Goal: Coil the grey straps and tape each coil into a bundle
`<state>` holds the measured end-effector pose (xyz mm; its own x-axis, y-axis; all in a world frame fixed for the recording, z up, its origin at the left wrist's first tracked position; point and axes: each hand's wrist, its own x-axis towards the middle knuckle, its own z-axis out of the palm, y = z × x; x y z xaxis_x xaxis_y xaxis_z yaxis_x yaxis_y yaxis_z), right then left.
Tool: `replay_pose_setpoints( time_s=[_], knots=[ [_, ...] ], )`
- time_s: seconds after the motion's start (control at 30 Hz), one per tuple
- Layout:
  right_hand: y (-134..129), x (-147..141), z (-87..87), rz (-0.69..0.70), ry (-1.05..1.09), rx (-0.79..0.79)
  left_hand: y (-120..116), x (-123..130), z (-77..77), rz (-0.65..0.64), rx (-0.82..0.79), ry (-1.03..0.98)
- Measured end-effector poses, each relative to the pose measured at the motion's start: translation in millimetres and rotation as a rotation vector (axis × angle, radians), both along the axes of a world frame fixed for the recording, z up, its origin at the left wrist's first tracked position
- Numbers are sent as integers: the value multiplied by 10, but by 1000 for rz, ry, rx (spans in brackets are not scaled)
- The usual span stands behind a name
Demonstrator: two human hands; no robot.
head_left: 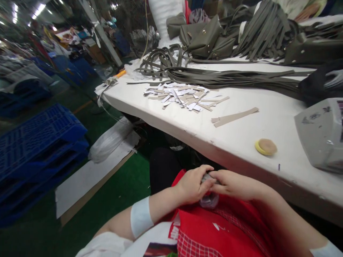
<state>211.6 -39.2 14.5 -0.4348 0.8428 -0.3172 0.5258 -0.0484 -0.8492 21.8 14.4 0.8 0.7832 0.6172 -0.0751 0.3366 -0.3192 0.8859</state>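
Observation:
Low over my lap, against a red apron (pixel 198 228), both of my hands meet around a clear plastic container (pixel 209 201) with a greyish top. My left hand (pixel 191 185) wraps it from the left, thumb across the upper part. From the right, my right hand (pixel 230 182) has its fingers closed on the top. Most of the container is hidden by the hands, so its exact kind does not show. On the white table (pixel 235 135) beyond them lies a round tan-and-yellow disc (pixel 266 146), apart from both hands.
Loose white and tan strips (pixel 182 96) lie heaped on the table, with a few tan strips (pixel 235 117) nearer. Behind run long dark straps (pixel 227 76) and dark olive bags (pixel 205 37). A grey box (pixel 318 135) stands right; blue pallets (pixel 40 142) are stacked on the floor left.

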Motion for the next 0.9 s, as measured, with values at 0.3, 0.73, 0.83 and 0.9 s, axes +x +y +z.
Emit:
replay_pose_setpoints(
  time_s=[0.3,0.73,0.83,0.9],
  knots=[
    [-348,-291,-515,-200,83,-153,-245,-135,-449,243,-296,-27],
    [-20,-268,-123,-31,57,-108,-50,-263,-237,28,-219,23],
    [22,-267,-168,46,-28,-163,-37,-293,-365,1,-115,91],
    [108,-252,-117,66,-174,-142,-19,-320,-498,-24,-139,118]
  ],
)
